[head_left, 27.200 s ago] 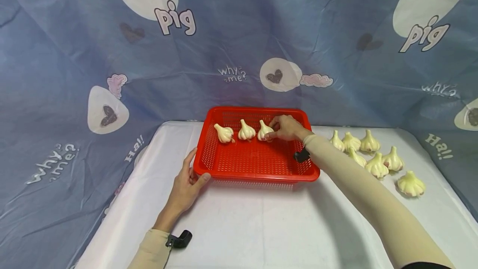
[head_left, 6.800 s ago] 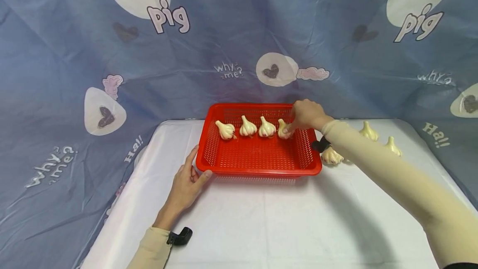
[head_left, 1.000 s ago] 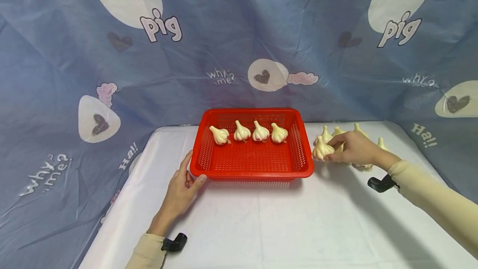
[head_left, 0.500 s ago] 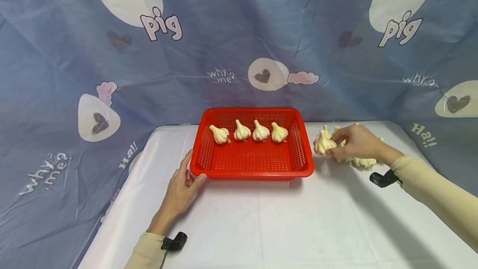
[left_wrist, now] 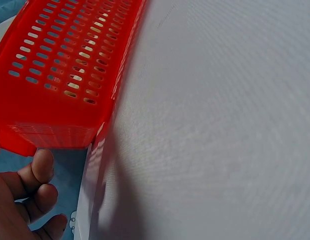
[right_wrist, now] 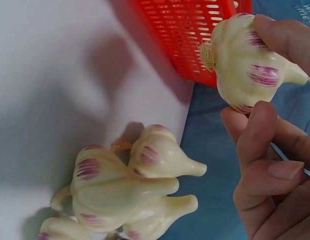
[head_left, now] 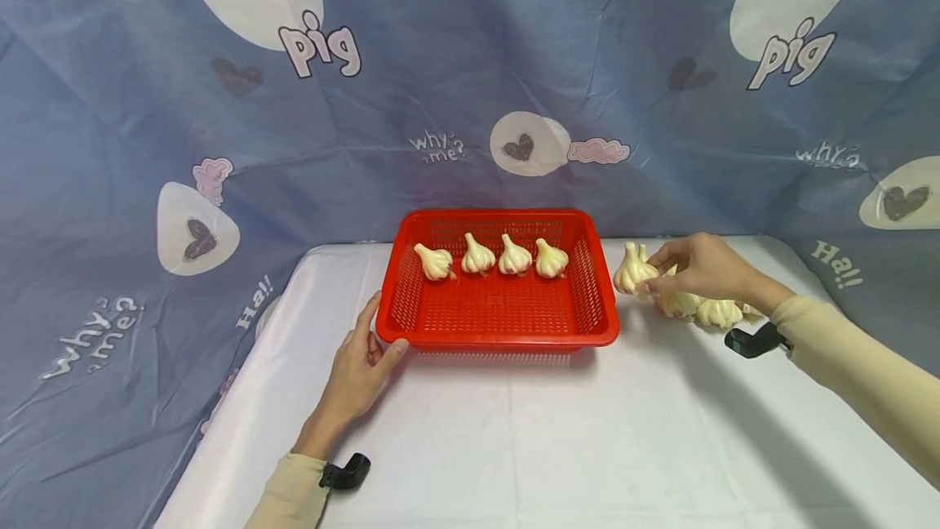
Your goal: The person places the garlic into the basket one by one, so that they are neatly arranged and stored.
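Observation:
My right hand (head_left: 701, 272) pinches a garlic bulb (head_left: 635, 269) between thumb and fingers, just to the right of the red plastic basket (head_left: 495, 341). In the right wrist view this garlic bulb (right_wrist: 250, 67) is raised above the table, purple streaks on its skin and its roots pointing left. At the basket's near left corner, my left hand (head_left: 356, 374) grips the rim, thumb on the front and index finger along the side. Inside the basket several garlic bulbs (head_left: 515, 256) form a row towards the back, necks up; the leftmost leans left.
More garlic bulbs (right_wrist: 110, 190) are clustered on the white tablecloth (head_left: 455, 447) right of the basket, partly hidden by my right hand in the head view. A blue printed cloth (head_left: 411, 88) hangs close behind the table.
Over the last second my right hand has raised the garlic bulb slightly. Earlier, that hand was setting a bulb at the row's right end; the row is one longer than at first. Left hand stays.

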### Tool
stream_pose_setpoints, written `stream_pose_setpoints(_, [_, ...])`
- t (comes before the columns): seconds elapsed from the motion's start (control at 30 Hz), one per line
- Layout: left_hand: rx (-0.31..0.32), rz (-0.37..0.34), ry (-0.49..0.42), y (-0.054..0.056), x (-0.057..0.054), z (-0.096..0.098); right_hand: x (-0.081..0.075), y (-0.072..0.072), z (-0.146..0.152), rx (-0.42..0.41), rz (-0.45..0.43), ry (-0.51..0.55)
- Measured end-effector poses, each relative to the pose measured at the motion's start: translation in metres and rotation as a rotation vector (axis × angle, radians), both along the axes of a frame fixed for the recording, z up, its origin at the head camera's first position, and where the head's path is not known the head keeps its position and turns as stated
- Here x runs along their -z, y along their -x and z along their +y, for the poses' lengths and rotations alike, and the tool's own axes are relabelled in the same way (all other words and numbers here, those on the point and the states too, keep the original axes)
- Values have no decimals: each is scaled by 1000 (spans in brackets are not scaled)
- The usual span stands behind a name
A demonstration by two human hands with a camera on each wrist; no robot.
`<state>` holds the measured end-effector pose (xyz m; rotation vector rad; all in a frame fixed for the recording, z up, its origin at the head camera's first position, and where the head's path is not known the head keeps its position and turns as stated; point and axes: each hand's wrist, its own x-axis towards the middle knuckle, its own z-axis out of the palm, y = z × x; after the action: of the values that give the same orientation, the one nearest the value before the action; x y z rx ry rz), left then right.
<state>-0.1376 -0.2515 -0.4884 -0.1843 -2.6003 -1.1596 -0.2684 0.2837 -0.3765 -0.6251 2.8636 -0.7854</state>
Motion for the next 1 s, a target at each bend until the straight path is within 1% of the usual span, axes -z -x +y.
stream_pose_setpoints(0.17, [3, -1, -3, 1, 0, 0, -3, 3, -3, 1, 5, 6])
stream_pose_setpoints(0.4, [-5, -5, -2, 1, 2, 1, -14, 6, -8, 5, 8, 4])
stream_pose_setpoints(0.63, [-6, 1, 4, 1, 0, 1, -23, 9, -15, 4, 40, 6])
stream_pose_setpoints(0.73, [-5, 5, 2, 1, 0, 1, -27, 10, -20, 9, 33, 9])
stream_pose_setpoints(1.0, [-7, 4, -1, 0, 1, 0, -31, 14, -35, -15, 4, 23])
